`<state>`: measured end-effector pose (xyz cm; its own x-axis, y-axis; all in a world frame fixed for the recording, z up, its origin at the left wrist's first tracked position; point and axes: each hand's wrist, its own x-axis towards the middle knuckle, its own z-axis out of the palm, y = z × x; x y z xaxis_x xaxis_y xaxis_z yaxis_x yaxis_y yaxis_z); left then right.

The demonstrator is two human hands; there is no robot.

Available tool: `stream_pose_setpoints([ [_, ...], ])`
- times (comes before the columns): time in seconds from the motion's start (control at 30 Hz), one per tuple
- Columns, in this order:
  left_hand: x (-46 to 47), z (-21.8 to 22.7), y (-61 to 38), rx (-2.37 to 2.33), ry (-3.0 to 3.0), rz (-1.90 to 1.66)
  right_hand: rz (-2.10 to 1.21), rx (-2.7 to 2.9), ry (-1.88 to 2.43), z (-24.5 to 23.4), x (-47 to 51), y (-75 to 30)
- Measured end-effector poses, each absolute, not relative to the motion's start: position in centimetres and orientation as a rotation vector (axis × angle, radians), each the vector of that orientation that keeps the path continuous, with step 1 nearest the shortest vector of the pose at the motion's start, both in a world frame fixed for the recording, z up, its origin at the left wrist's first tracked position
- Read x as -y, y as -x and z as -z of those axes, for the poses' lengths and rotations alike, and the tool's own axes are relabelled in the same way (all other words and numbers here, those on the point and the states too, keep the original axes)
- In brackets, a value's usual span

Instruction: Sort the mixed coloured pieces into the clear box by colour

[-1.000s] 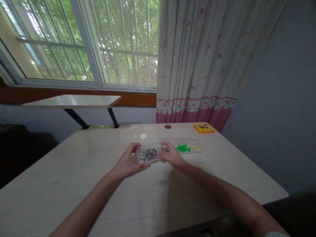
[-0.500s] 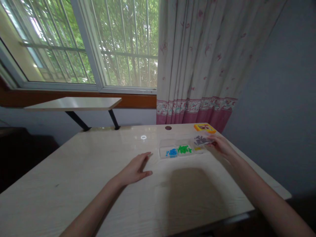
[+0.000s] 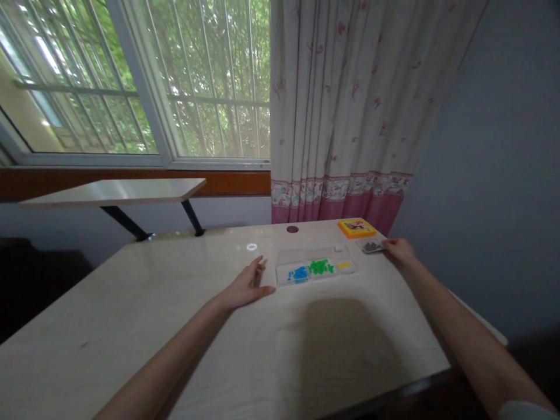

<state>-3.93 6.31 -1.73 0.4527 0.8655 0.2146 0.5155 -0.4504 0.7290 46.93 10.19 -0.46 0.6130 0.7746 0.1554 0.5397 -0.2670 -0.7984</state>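
Note:
A clear plastic tray (image 3: 315,269) with compartments of blue, green and yellow pieces lies on the pale wooden table (image 3: 219,326). My left hand (image 3: 245,285) rests flat on the table just left of it, fingers stretched out and holding nothing. My right hand (image 3: 399,251) reaches to the far right of the table, fingers on the edge of a small clear lid or tray with dark grey pieces (image 3: 371,247), which sits on the tabletop. Whether the fingers grip it or only touch it is not clear.
A yellow box (image 3: 356,227) lies at the back right corner beside the pink-hemmed curtain (image 3: 345,116). A round cable hole (image 3: 292,229) is near the back edge. A narrow shelf (image 3: 114,191) stands under the window. The table's right edge lies close to my right arm.
My right hand carried the small tray of grey pieces from the table's middle to the far right and lowered it onto the table. My left hand let go and now lies flat.

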Motion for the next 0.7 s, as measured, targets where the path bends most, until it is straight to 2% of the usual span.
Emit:
stream_pose_setpoints([
  [0.37,-7.3,1.7,0.5,-1.281,-2.171,-0.746,-0.182,1.106,2.291,1.0,-13.0,-47.3],
  [0.53,-7.0,1.3,0.0,-1.347,-2.184,-0.714,-0.086,1.146,2.275,0.8,-12.4,-46.5],
  [0.7,-5.8,1.4,0.8,-1.292,-2.223,-0.738,0.146,1.239,2.108,-0.9,-11.7,-42.7],
])
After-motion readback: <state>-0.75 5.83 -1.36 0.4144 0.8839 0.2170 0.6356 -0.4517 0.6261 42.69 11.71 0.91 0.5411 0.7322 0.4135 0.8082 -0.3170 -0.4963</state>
